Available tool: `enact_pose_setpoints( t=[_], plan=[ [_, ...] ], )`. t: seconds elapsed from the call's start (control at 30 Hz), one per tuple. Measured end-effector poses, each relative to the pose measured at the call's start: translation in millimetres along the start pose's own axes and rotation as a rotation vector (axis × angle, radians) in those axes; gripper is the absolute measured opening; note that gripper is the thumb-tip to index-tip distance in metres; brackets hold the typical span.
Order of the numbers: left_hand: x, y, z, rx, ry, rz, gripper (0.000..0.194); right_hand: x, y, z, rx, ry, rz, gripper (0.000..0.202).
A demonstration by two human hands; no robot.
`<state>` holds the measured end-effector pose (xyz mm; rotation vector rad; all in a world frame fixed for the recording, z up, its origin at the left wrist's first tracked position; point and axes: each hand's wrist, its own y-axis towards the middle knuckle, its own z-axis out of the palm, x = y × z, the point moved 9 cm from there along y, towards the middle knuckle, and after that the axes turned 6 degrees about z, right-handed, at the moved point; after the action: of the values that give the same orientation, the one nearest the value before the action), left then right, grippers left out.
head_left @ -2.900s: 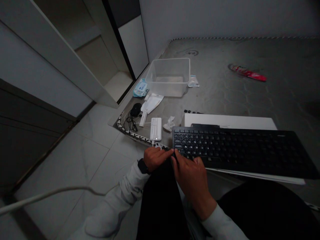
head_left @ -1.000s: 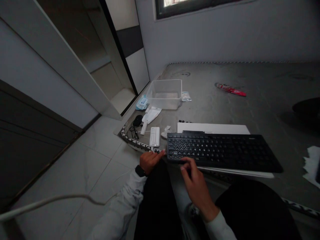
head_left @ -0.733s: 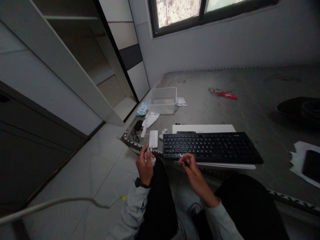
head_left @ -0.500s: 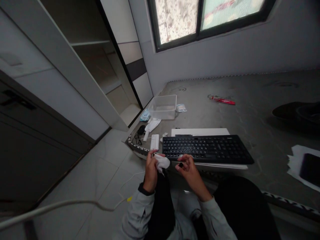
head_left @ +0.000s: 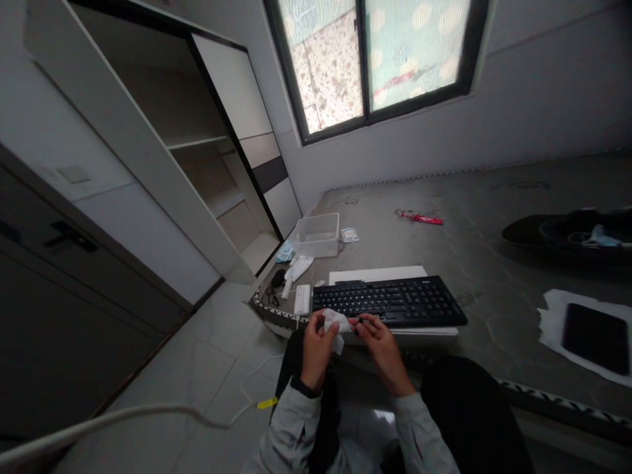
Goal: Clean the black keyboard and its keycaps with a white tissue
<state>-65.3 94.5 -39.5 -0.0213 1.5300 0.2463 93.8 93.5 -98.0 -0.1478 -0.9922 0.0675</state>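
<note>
My left hand (head_left: 318, 349) is closed on a crumpled white wipe (head_left: 336, 321), which hangs in front of the keyboard's near left corner. Just right of it, my right hand (head_left: 379, 342) pinches a small black piece (head_left: 360, 322), too small to make out fully; it looks like a keycap. The two hands are close together, fingertips nearly meeting. Behind them the black keyboard (head_left: 395, 299) rests on a white box (head_left: 378, 273) at the front edge of the grey surface.
Left of the keyboard lie a white plug-like block (head_left: 302, 299), a black mouse (head_left: 279, 278) and white packaging (head_left: 299, 268). Behind stand a clear tub (head_left: 317, 237) and a sachet (head_left: 350, 235). A red packet (head_left: 419, 218), black bag (head_left: 567, 230) and dark tablet (head_left: 596, 337) lie farther right.
My hands have come closer together, the left one moving right with the wipe. The camera view has tilted up and turned right.
</note>
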Motion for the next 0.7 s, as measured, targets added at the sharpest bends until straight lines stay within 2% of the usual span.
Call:
enact_pose_setpoints(
  t=[0.13, 0.3, 0.43, 0.57, 0.7],
  plan=[
    [2.8, -4.6, 6.2, -0.016, 0.012, 0.012, 0.038, 10.0, -7.7, 3.7, 0.021, -0.103, -0.064, 0.037],
    [4.6, -14.8, 16.8, 0.055, -0.123, -0.019, 0.057, 17.3, -14.6, 9.1, -0.028, -0.247, -0.184, 0.033],
    [4.4, -26.7, 22.2, 0.112, -0.197, -0.076, 0.058, 5.4, -13.5, 9.5, -0.016, -0.194, -0.105, 0.036],
    [4.6, -33.2, 24.9, 0.133, -0.361, -0.113, 0.05, 1.2, -13.7, 2.2, -0.034, -0.127, -0.055, 0.039],
    [3.2, -35.1, 28.4, 0.196, -0.433, -0.111, 0.025, 4.1, -16.4, -2.0, -0.036, -0.138, -0.055, 0.041]
  ],
)
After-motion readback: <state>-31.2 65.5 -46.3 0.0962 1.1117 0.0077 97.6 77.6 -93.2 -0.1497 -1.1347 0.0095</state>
